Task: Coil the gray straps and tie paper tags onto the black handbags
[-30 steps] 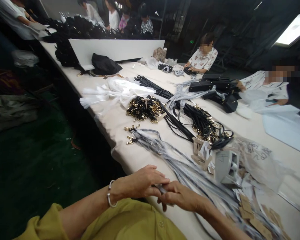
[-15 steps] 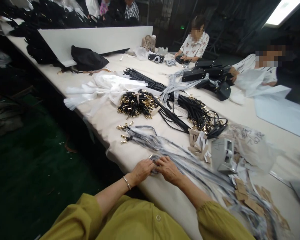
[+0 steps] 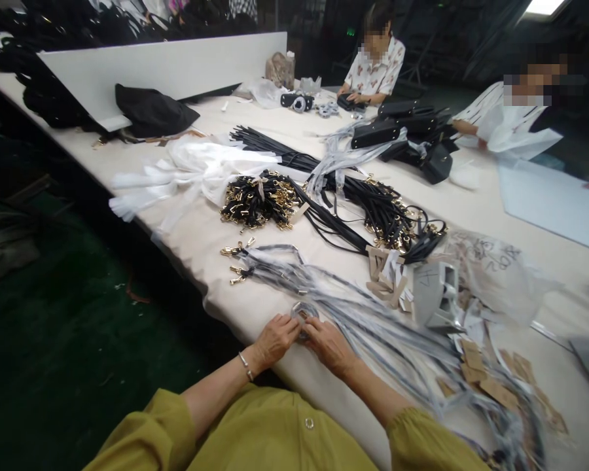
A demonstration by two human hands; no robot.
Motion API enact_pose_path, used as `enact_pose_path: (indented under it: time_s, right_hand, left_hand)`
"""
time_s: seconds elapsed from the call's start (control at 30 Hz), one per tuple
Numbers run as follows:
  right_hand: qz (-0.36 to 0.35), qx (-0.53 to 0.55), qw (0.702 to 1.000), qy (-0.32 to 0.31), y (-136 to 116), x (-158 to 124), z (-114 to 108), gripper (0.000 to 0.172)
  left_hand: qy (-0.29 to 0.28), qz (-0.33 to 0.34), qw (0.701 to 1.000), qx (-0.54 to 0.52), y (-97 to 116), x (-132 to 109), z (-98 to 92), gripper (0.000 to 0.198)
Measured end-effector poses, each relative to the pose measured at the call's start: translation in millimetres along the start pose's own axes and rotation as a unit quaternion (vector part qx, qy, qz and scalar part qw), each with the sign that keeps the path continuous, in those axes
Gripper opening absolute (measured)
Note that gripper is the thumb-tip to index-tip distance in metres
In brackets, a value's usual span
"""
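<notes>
A coiled strap in clear wrapping lies at the table's near edge, with both hands closed on it. My left hand pinches its left side, a bracelet on the wrist. From the right, my right hand grips the coil with bent fingers. The fingers hide part of the coil. Just beyond the hands stretch several wrapped straps with gold clasps at their left ends. A tied bundle of short black straps with gold clasps lies farther back.
Long black straps cross the table's middle. A grey tape dispenser and brown paper tags are at the right. White wrapping strips lie at the left. Two people sit across the table, near black bags.
The view has shifted slightly, so the table appears farther up and left. Both hands stay on the coil, whose ring shows more clearly between the fingers.
</notes>
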State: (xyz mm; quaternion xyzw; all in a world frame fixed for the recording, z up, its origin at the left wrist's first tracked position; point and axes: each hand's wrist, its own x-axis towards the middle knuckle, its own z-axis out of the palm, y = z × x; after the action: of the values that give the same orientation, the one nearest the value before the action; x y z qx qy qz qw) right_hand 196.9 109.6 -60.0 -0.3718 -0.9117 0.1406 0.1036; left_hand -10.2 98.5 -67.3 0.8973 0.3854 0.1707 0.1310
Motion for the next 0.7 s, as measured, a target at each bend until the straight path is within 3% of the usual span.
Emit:
enact_pose_path:
  time_s: [0.17,0.33,0.53,0.7]
  right_hand:
    - [0.009,0.01,1.0,0.025,-3,-4,17,0.016]
    - [-0.013,0.046,0.998,0.027,6,-6,17,0.027]
    - [-0.017,0.098,0.994,0.039,10,-4,13,0.024]
    - [-0.014,0.131,0.99,0.049,11,1,15,0.023]
  left_hand:
    - [0.042,-0.063,0.997,-0.019,8,-7,0.4,0.027]
    - [0.058,-0.126,0.99,-0.04,9,-9,6.1,0.023]
    - [0.022,-0.088,0.995,-0.032,-3,-1,11.2,0.02]
    - [-0.002,-0.086,0.996,-0.004,-5,7,4.0,0.013]
